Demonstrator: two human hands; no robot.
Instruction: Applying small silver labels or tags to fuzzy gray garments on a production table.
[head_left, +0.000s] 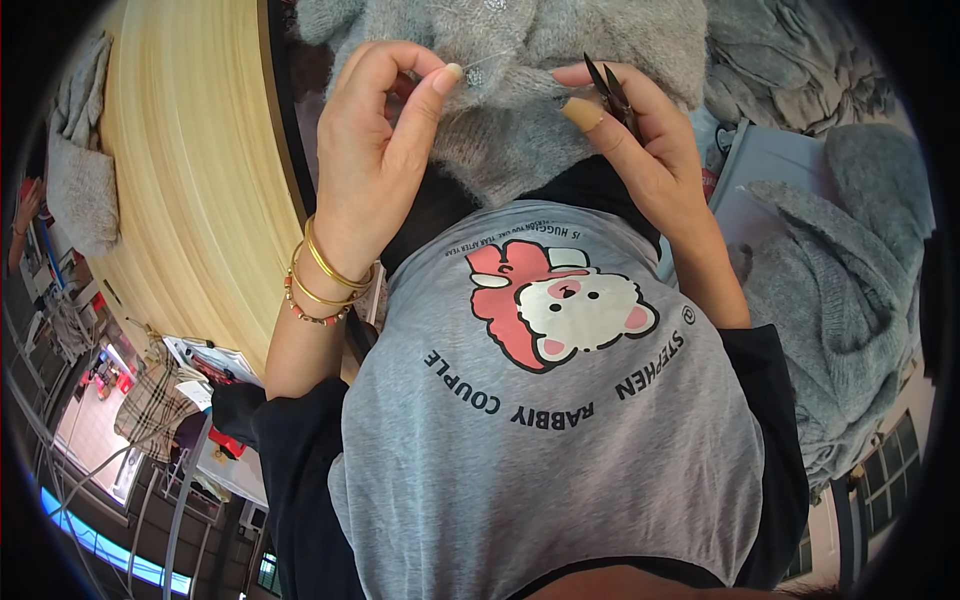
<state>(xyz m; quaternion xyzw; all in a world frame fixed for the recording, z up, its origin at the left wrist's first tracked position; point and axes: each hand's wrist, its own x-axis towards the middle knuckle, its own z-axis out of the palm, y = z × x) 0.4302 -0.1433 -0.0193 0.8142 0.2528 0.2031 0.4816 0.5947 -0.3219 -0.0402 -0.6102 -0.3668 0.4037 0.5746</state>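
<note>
My left hand (375, 140) pinches a thin thread or needle between thumb and forefinger, right beside a small shiny button (476, 73) on a fluffy grey knit garment (520, 60). My right hand (630, 130) holds small dark thread snips (612, 92), blades pointing up, and its forefinger presses on the grey knit. A tan cap covers one right fingertip. Gold and beaded bangles (322, 282) circle my left wrist. The garment lies over my lap above my grey printed shirt (540, 400).
A curved pale wooden table (190, 170) runs along my left, with a grey knit piece (80, 170) at its far side. More grey knitwear (850, 290) is piled at my right over a pale box (780, 160). Clutter and cables lie at lower left.
</note>
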